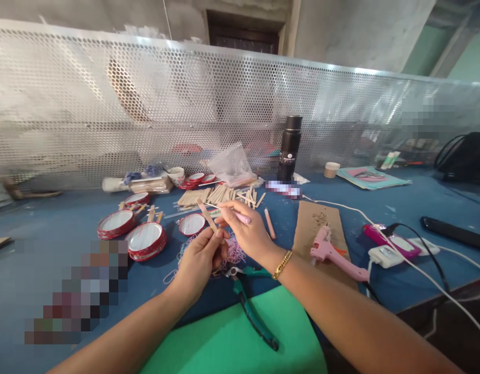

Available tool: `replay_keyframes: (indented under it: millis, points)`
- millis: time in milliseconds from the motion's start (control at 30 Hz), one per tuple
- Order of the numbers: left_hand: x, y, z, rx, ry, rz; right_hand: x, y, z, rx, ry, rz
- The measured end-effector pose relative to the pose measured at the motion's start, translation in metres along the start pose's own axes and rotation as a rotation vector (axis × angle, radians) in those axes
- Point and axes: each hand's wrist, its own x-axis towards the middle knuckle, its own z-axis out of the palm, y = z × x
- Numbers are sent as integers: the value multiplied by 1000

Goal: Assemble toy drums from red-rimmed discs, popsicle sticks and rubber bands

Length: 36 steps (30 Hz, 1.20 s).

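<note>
My left hand (199, 259) pinches a flat wooden craft stick (207, 214), which tilts up and to the left. Beside it, my right hand (250, 234) is closed on a slim tool with a lilac handle (243, 217); its thin, pale end points left toward the stick, and whether they touch I cannot tell. Under the hands lies a tangle of pink, purple and pale blue rubber bands (234, 248). Green-handled pliers (249, 311) rest just in front, partly over a green sheet (208, 337). A pile of wooden sticks (214, 195) lies beyond.
Red-rimmed round pieces (146, 241) stand at left. On the right, a pink glue gun (331, 253) lies on cardboard (302, 221), near a power strip (389, 255) with cords. A black bottle (290, 148) and plastic bag (232, 165) stand before a perforated metal screen (177, 93).
</note>
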Motion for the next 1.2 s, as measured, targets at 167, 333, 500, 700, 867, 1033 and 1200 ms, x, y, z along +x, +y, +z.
replay_keyframes:
  millis: [167,333,500,700,867,1033,1200]
  points:
    - [1,0,0,-13,-17,12,-7,2,9,-54,8,26]
    - [1,-5,-1,-5,-46,-13,-8,6,16,224,18,255]
    - [2,-8,-4,-18,-98,-15,-6,5,18,407,3,364]
    - [2,-6,-5,-55,-129,-30,-6,1,18,467,21,391]
    - [4,-4,-6,-53,-124,-45,-6,-2,18,485,38,359]
    - [3,-4,-6,-28,-88,-33,-3,2,15,445,16,295]
    - [0,-3,-2,-27,-87,-19,2,4,5,221,121,118]
